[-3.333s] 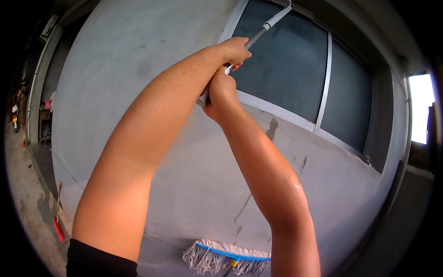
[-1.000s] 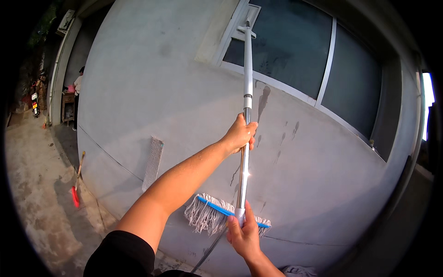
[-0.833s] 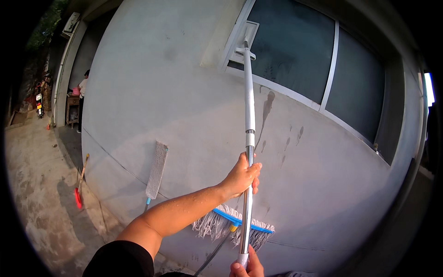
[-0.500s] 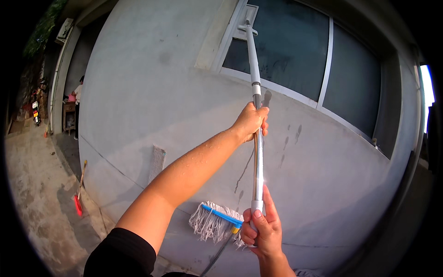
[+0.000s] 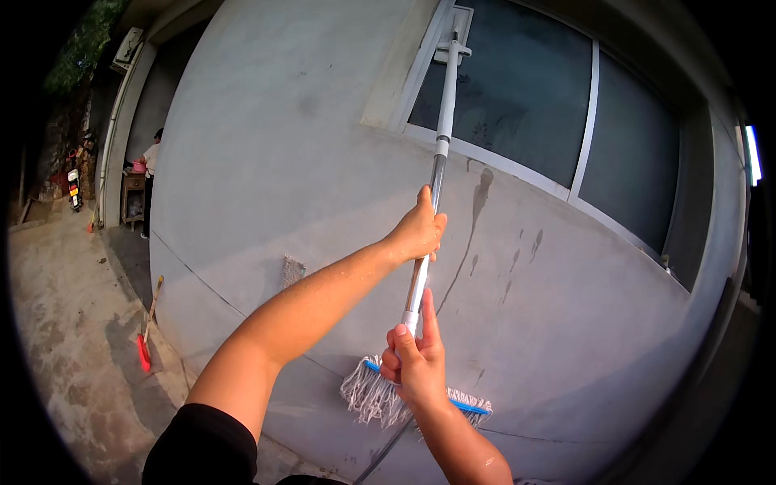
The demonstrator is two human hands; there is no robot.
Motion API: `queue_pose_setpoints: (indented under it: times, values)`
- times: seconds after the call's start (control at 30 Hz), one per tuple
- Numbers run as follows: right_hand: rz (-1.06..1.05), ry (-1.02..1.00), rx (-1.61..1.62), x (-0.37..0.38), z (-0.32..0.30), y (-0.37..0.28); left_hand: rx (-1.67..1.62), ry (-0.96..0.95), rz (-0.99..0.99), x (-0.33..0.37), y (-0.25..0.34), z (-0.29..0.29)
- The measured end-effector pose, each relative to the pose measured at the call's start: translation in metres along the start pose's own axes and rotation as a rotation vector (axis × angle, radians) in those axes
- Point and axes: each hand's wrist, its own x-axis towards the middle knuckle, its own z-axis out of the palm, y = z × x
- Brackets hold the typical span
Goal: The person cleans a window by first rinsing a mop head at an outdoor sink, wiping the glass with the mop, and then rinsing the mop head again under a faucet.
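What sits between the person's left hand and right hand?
In the head view, only the pole lies between the left hand and right hand: shiny metal, then a white collar.

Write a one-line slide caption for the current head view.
Left hand above right hand on a long pole, its flat pad at the left side of the window.

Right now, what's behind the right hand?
The mop: its pale strings and the ends of its blue bar show on either side, with the grey wall beyond. The right hand covers the bar's middle, so that part can't be seen.
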Motion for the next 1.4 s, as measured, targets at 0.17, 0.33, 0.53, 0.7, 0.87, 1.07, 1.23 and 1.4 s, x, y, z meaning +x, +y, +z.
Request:
queue_pose_setpoints:
  times: [0.17,0.33,0.53,0.7,0.87,1.07,1.23,1.4]
  values:
    - [0.162,0.14,0.032,-0.142,-0.021,0.075,-0.258,-0.177,0.066,-0.137,-0.085,0.052]
    - [0.114,0.095,0.058,-0.101,-0.019,0.031,-0.224,-0.175,0.091,-0.085,-0.044,0.041]
    - [-0.091,-0.01,0.001,0.064,0.01,-0.069,-0.16,0.042,0.14,0.088,0.041,-0.012]
    - [-0.13,-0.064,0.059,0.115,-0.01,-0.09,-0.015,0.115,0.113,0.141,0.063,-0.005]
    - [-0.13,-0.244,0.324,0.104,-0.055,-0.106,0.002,0.027,0.095,0.147,0.078,0.028]
    - [-0.227,-0.066,0.377,0.037,-0.083,-0.131,-0.028,-0.07,0.098,0.124,0.107,0.105]
    - [-0.388,0.094,0.344,-0.008,-0.091,-0.125,-0.009,-0.209,0.167,0.096,0.112,0.174]
    - [-0.306,0.095,0.209,-0.004,-0.067,-0.113,-0.101,-0.208,0.178,0.093,0.096,0.151]
